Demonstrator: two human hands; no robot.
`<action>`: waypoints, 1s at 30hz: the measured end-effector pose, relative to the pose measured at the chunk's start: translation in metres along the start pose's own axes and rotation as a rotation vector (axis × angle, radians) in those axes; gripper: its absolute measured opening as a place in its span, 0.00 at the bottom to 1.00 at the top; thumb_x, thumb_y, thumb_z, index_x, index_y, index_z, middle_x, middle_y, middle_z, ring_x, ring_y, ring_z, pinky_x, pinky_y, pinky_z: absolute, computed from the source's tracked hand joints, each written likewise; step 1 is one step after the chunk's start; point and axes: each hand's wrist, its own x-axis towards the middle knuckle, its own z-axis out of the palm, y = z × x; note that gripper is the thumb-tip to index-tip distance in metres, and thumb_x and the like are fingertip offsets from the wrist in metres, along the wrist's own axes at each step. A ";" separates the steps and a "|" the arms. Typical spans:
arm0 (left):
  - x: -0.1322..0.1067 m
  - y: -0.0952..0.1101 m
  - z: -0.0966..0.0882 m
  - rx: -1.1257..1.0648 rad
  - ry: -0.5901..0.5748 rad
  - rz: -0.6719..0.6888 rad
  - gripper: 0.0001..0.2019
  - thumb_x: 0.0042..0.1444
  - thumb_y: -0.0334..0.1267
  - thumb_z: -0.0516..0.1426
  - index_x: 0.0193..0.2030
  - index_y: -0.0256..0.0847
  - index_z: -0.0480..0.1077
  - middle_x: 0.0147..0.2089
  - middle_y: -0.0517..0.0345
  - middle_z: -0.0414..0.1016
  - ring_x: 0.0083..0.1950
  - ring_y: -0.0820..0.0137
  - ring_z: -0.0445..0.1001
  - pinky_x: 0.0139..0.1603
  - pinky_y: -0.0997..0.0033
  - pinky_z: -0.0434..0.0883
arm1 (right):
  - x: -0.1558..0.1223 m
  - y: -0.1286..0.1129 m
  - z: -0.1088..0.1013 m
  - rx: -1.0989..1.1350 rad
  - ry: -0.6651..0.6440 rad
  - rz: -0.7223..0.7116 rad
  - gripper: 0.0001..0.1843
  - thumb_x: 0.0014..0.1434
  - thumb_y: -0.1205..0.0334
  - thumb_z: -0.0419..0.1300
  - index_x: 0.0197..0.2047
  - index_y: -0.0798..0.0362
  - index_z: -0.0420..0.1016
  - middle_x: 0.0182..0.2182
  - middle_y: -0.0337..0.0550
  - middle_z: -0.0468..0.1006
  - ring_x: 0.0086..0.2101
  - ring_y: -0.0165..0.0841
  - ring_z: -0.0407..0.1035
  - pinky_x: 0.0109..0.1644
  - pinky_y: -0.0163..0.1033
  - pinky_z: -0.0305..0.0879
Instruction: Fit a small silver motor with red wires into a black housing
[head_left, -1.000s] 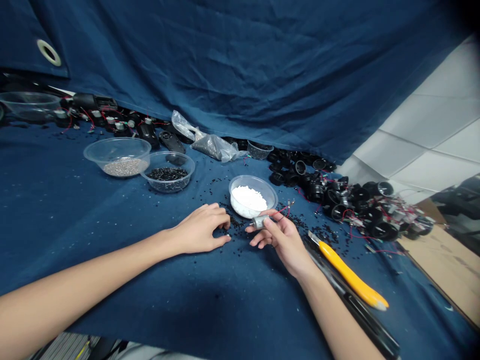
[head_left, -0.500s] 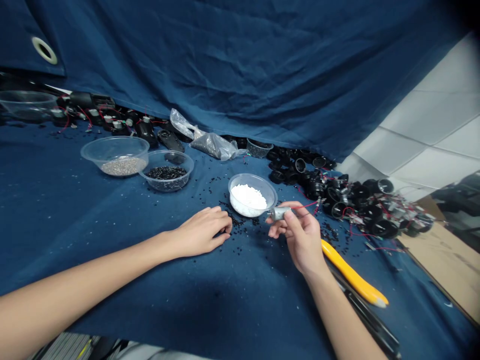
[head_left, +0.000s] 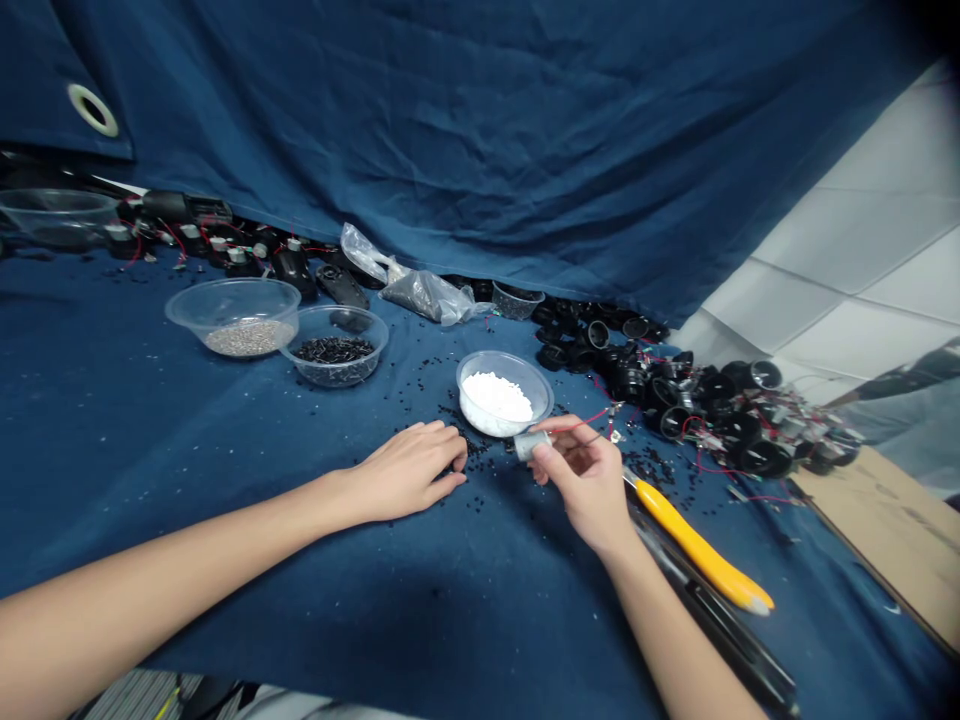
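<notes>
My right hand pinches a small silver electric motor between thumb and fingers, just in front of a clear bowl of white pieces. A red wire runs from the motor over my fingers to a small part at its end. My left hand rests on the blue cloth, left of the motor. Its fingers bend loosely downward with the thumb apart, and nothing shows in it. Tiny black pieces lie scattered near its fingertips.
Two clear bowls, one with silver bits and one with black screws, stand at left. A plastic bag lies behind. Black housings with wires are heaped at right. A yellow-handled tool and a black tool lie beside my right forearm.
My right hand has moved left and slightly down with the motor, and the motor has turned in the fingers. My left hand has hardly moved.
</notes>
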 end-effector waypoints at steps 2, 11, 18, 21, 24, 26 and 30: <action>0.001 0.000 0.000 -0.004 0.006 -0.005 0.08 0.65 0.39 0.50 0.38 0.39 0.65 0.37 0.56 0.68 0.39 0.64 0.66 0.41 0.65 0.62 | 0.000 0.002 0.001 -0.035 -0.002 -0.011 0.13 0.54 0.54 0.66 0.39 0.53 0.73 0.22 0.37 0.73 0.21 0.26 0.65 0.26 0.33 0.66; 0.002 -0.008 -0.003 -0.253 0.120 -0.103 0.08 0.68 0.38 0.44 0.39 0.40 0.60 0.38 0.56 0.68 0.38 0.68 0.67 0.40 0.68 0.63 | 0.000 0.004 0.000 -0.057 0.003 -0.056 0.12 0.56 0.57 0.65 0.39 0.55 0.73 0.23 0.36 0.71 0.21 0.23 0.62 0.24 0.29 0.61; 0.002 -0.004 -0.005 -0.344 0.127 -0.119 0.08 0.67 0.38 0.47 0.38 0.40 0.61 0.29 0.63 0.65 0.29 0.73 0.63 0.33 0.72 0.60 | -0.001 0.001 0.005 -0.025 0.051 -0.007 0.13 0.54 0.57 0.66 0.38 0.56 0.72 0.24 0.36 0.70 0.22 0.22 0.60 0.24 0.28 0.58; 0.001 -0.002 -0.005 -0.372 0.132 -0.111 0.07 0.66 0.37 0.48 0.37 0.39 0.62 0.30 0.63 0.65 0.30 0.74 0.63 0.33 0.73 0.60 | -0.001 0.001 0.005 -0.026 0.048 0.003 0.13 0.54 0.56 0.66 0.38 0.56 0.72 0.23 0.35 0.70 0.22 0.22 0.60 0.24 0.28 0.58; 0.001 -0.001 -0.006 -0.398 0.142 -0.116 0.06 0.65 0.36 0.49 0.38 0.39 0.64 0.32 0.62 0.67 0.31 0.74 0.64 0.34 0.73 0.61 | -0.001 0.001 0.005 -0.043 0.042 0.013 0.14 0.54 0.56 0.66 0.38 0.56 0.72 0.24 0.36 0.70 0.22 0.23 0.61 0.25 0.28 0.58; 0.002 -0.001 -0.006 -0.409 0.151 -0.122 0.06 0.65 0.36 0.49 0.39 0.39 0.65 0.33 0.62 0.68 0.31 0.74 0.65 0.34 0.73 0.61 | -0.001 0.001 0.005 -0.051 0.027 0.027 0.14 0.54 0.55 0.66 0.38 0.56 0.72 0.24 0.36 0.70 0.23 0.23 0.61 0.26 0.28 0.59; 0.003 0.000 -0.004 -0.547 0.179 -0.169 0.07 0.64 0.38 0.50 0.42 0.40 0.67 0.35 0.60 0.72 0.34 0.72 0.69 0.36 0.72 0.64 | -0.002 0.001 0.005 -0.048 -0.018 0.065 0.15 0.54 0.54 0.66 0.39 0.56 0.72 0.25 0.37 0.70 0.24 0.23 0.62 0.26 0.28 0.60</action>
